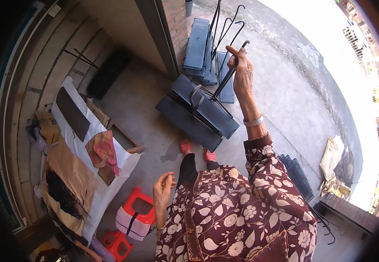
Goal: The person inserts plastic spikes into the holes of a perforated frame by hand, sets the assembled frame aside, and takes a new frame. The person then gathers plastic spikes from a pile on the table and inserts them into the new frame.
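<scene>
Right hand [243, 72], upper centre of the frame: closed around a black hooked rod [226, 81], the hook showing beyond the fist, forefinger pointing off to the left.

Textured metal pan [215, 114], dark blue, centre of the frame: lies below and to the left of the grip, the rod slanting down to its upper edge. Long axis upper left to lower right — crosswise to the rod. Curved loop [191, 96] at its middle. Second pan [185, 121] just against its lower-left side; whether the two are joined cannot be told.

Left hand [163, 188], lower centre: fingers loosely curled, nothing seen in them; well apart from the pan — the right is nearer.

Red plastic stool [148, 218], lower left of centre: beside the left hand.
</scene>
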The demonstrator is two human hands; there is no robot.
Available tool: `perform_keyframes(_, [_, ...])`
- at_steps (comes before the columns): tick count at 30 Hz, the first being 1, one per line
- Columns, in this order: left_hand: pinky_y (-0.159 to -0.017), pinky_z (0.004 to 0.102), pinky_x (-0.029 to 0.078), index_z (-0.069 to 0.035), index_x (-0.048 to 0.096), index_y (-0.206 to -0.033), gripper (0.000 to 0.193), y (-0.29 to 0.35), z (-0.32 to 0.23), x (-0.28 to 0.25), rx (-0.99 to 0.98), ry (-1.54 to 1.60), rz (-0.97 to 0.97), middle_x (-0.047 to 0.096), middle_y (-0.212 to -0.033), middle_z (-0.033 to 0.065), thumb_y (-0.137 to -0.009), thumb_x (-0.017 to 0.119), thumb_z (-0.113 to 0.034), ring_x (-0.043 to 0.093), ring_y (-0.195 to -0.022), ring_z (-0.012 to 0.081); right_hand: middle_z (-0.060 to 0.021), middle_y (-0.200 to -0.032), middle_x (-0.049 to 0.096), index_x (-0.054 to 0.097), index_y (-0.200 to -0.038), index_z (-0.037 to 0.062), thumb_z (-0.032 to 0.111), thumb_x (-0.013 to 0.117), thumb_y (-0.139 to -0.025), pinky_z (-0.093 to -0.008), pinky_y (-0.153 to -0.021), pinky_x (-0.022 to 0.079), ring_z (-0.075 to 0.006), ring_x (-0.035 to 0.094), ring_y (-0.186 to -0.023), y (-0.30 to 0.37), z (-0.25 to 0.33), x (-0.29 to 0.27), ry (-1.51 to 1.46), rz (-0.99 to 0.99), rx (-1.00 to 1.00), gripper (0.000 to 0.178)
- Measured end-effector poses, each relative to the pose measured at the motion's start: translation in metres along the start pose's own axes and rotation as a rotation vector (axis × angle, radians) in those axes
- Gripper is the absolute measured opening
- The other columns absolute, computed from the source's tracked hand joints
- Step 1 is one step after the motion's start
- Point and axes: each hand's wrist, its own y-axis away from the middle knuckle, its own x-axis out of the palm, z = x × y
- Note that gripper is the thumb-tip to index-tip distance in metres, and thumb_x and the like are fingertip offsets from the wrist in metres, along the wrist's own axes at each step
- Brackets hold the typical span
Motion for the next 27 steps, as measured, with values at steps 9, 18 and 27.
perform_keyframes(9, [-0.074,0.0257,0.051,0.001,0.062,-0.115,0.038,-0.019,-0.001,0.001,-0.057,-0.005,0.111,0.065,-0.094,0.009,-0.098,0.052,-0.031,0.062,-0.08,0.0132,0.0042,-0.067,0.036,0.058,-0.119,-0.012,0.047,0.035,-0.103,-0.0248,-0.069,0.031,-0.0085,0.033,-0.067,0.035,0.034,-0.024,0.001,-0.113,0.025,0.065])
perform_keyframes(18, [-0.073,0.0251,0.05,0.003,0.064,-0.113,0.042,-0.036,0.006,-0.003,-0.084,-0.007,0.147,0.065,-0.091,0.0086,-0.098,0.052,-0.034,0.061,-0.079,0.0124,0.0044,-0.066,0.035,0.059,-0.119,-0.0113,0.05,0.035,-0.102,-0.0282,-0.072,0.032,-0.0095,0.033,-0.066,0.06,0.059,-0.048,0.086,-0.142,0.029,0.068])
perform_keyframes(27, [-0.072,0.0258,0.051,0.004,0.064,-0.113,0.041,-0.045,0.013,-0.003,-0.132,0.024,0.154,0.065,-0.091,0.0095,-0.098,0.052,-0.032,0.061,-0.078,0.0131,0.0034,-0.067,0.038,0.058,-0.12,-0.012,0.048,0.035,-0.102,-0.0264,-0.074,0.036,-0.0097,0.039,-0.069,0.088,0.079,-0.077,0.126,-0.281,0.084,0.066])
